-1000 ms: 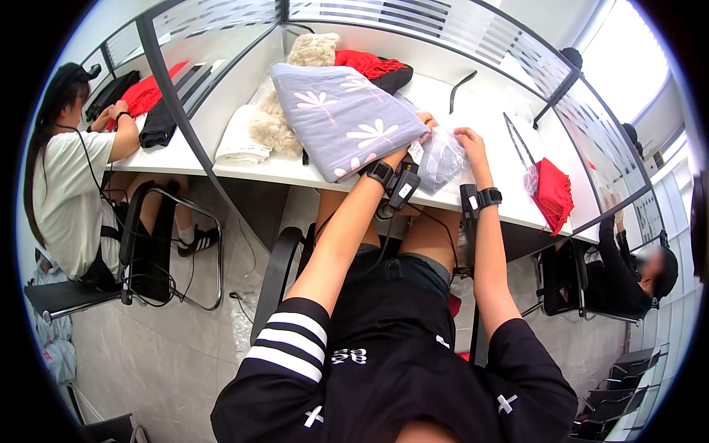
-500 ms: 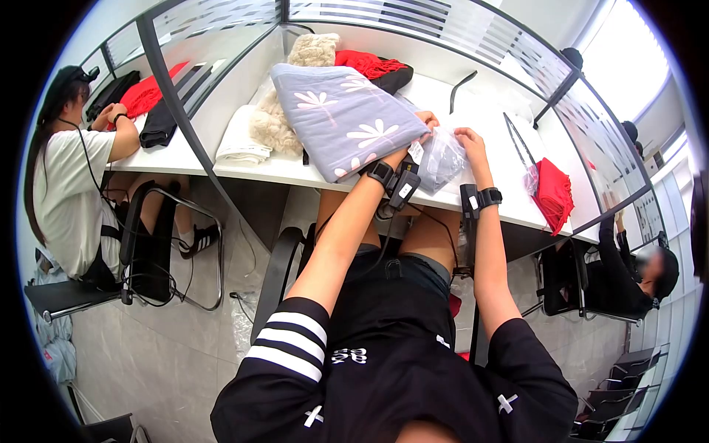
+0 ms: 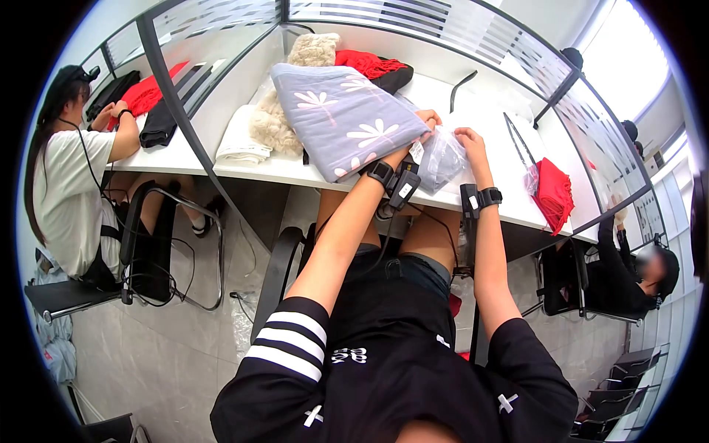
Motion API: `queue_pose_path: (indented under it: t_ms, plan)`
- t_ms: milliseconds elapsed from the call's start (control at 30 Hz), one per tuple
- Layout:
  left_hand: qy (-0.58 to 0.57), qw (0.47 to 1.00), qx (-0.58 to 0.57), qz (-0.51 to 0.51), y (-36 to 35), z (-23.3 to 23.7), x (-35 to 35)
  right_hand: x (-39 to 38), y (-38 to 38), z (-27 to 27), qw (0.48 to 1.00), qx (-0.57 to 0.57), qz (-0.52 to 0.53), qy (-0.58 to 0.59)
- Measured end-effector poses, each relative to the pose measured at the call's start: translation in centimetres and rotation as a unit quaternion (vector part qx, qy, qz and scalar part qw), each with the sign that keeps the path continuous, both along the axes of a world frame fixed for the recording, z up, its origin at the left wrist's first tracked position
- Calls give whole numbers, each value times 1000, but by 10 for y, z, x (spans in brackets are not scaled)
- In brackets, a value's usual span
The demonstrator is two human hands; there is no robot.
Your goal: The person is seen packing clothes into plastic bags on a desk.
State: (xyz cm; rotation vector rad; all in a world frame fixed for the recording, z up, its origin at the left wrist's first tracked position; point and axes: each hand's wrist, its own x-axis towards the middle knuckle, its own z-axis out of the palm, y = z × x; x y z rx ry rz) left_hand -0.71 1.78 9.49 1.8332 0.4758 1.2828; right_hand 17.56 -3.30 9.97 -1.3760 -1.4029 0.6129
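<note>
A folded lavender cloth with pale flower shapes lies at a slant over the front half of the desk. My left hand is closed at its right corner, partly hidden behind the fabric. Beside that corner is a crumpled clear plastic bag, with a small white tag between it and the cloth. The fingertips of my right hand are pinched on the bag's upper right edge. Both wrists wear dark straps with small black devices.
Behind the cloth are beige fluffy fabric and a red fringed item. White folded fabric lies left, a red bundle right. Partitions edge the desk. A person sits left, another right.
My hands and the lavender cloth have barely moved; the plastic bag has shifted slightly between them. The person at the left has drawn a foot back under the chair.
</note>
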Motion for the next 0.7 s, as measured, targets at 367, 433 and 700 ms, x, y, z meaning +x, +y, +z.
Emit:
queue_pose_path:
  t_ms: [367,433,700]
  plan:
    - [-16,999,-19,-49,0,1,-1,7,6,-7,1000,20,14,-8]
    - [-10,998,-17,-51,-1,2,-2,8,7,-8,1000,19,13,-4]
    - [3,998,-11,-55,-4,1,-7,11,11,-11,1000,22,9,-5]
